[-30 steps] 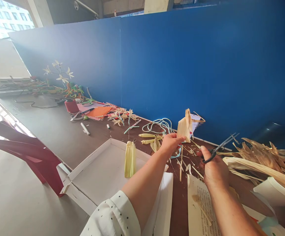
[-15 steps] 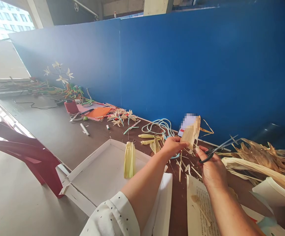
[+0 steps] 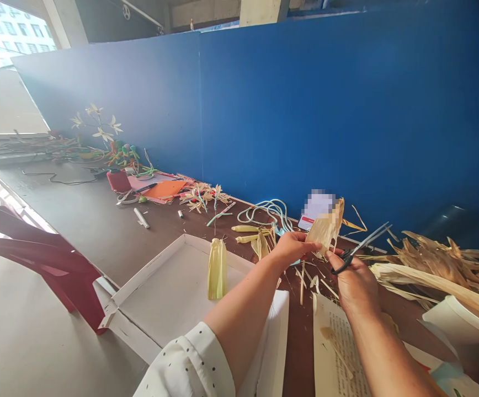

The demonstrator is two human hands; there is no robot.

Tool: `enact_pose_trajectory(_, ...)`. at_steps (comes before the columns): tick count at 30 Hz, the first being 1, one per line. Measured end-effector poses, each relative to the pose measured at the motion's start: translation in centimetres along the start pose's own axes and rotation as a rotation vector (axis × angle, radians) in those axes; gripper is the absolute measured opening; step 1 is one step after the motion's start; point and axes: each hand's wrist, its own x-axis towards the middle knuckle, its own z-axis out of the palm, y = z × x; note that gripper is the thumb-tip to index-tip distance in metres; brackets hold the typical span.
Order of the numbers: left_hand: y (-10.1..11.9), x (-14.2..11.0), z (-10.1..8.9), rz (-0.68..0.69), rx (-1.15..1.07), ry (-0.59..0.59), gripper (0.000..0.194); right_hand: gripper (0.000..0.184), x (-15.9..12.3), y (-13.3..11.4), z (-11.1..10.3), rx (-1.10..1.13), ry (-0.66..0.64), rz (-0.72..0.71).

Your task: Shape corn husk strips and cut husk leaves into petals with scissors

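Note:
My left hand (image 3: 294, 247) pinches a dry, pale corn husk (image 3: 323, 230) near its lower end, and the husk stands upward from the fingers. Close beside it, my right hand (image 3: 356, 282) is closed around the black handles of a pair of scissors (image 3: 367, 243), whose blades point up and away to the right. The right thumb and forefinger meet the husk's lower edge. Behind the husk a phone (image 3: 307, 219) leans by the blue wall, partly covered. A yellow-green husk piece (image 3: 217, 269) lies in the white box lid (image 3: 169, 292) left of my forearm.
Dry husks (image 3: 442, 264) pile up at the right, near a white tub (image 3: 465, 320). A printed sheet (image 3: 334, 347) lies between my arms. Pale cord (image 3: 270, 208) runs along the blue wall (image 3: 305, 110). A red chair (image 3: 53, 259) stands at the left.
The husk has tilted and shifted slightly right in my left hand. My right hand has moved a little left, with its fingers nearer the husk, and the scissors have turned more upright.

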Motion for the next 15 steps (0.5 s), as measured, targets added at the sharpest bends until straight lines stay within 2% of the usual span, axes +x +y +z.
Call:
enact_pose_trajectory(6, 0.5, -0.5, 0.0, -0.027, 0.003, 0.009, 0.012, 0.034, -0.5, -0.8, 0.2, -0.026, 0.038, 0.003)
enact_pose_trajectory(12, 0.3, -0.4, 0.2, -0.038, -0.055, -0.064, 0.012, 0.032, -0.8, -1.3, 0.2, -0.046, 0.032, -0.016)
enact_pose_trajectory(15, 0.5, -0.5, 0.4, -0.052, -0.063, -0.006, 0.01, 0.034, -0.9, -1.4, 0.3, -0.078, 0.014, -0.043)
